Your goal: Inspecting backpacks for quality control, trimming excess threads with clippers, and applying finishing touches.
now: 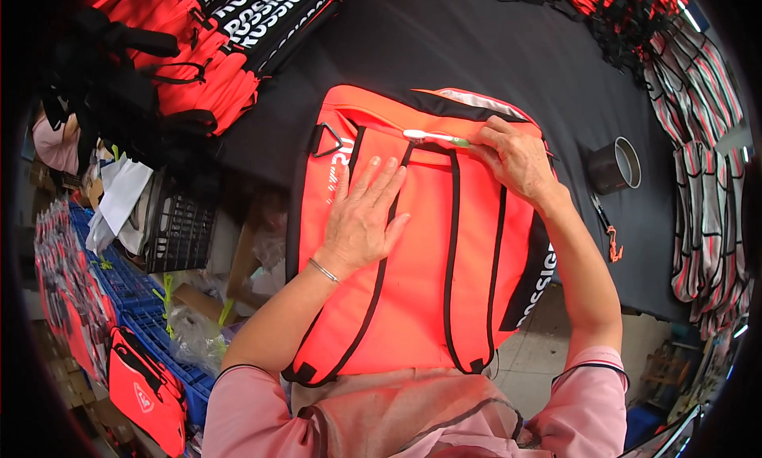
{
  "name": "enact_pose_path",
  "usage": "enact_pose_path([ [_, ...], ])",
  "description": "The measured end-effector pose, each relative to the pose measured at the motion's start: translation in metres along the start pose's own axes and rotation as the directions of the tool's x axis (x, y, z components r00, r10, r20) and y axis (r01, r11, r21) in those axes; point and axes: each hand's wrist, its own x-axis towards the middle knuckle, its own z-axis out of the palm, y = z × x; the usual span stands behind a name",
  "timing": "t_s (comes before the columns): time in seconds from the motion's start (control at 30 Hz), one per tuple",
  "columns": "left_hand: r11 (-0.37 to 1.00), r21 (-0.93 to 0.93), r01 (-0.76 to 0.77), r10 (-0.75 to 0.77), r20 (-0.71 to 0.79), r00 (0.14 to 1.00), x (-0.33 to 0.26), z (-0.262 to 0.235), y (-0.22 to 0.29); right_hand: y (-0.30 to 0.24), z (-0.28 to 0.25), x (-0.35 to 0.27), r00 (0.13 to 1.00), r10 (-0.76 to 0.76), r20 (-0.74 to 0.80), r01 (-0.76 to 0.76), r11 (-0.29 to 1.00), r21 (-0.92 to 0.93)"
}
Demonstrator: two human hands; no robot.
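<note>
A bright orange-red backpack (419, 291) with black-edged shoulder straps lies in front of me, straps up, its lower end against my body. My left hand (361, 216) rests flat on its left side, fingers outstretched, just below the top seam. Close to the upper right edge, my right hand (512, 158) pinches a slim white-and-green stick, toothbrush-like (432, 137), which lies along the seam above the straps. Its end under my fingers is hidden. A black triangular ring (325, 140) sits at the bag's upper left corner.
A dark cloth-covered table (444, 41) extends beyond the bag. Stacked red and black bags (214, 85) stand far left. A grey metal cup (615, 166) and a small tool with orange cord (609, 234) lie right. Striped straps (710, 212) hang at the right; blue crates (151, 323) stand lower left.
</note>
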Motion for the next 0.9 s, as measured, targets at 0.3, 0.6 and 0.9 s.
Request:
enact_pose_path([
  [0.3,0.999,-0.043,0.008,-0.009,-0.023,1.000,0.001,0.000,-0.001,-0.023,0.037,0.048,0.984,-0.177,-0.031,0.178,0.984,0.020],
  [0.6,0.999,-0.055,0.003,-0.005,-0.050,0.999,0.002,0.002,0.000,-0.026,0.032,0.046,0.988,-0.155,0.009,0.155,0.988,-0.021],
  [0.9,0.999,-0.048,0.018,-0.021,-0.057,0.998,-0.002,0.002,-0.001,0.011,-0.014,0.002,0.980,-0.135,0.148,0.152,0.983,-0.105],
])
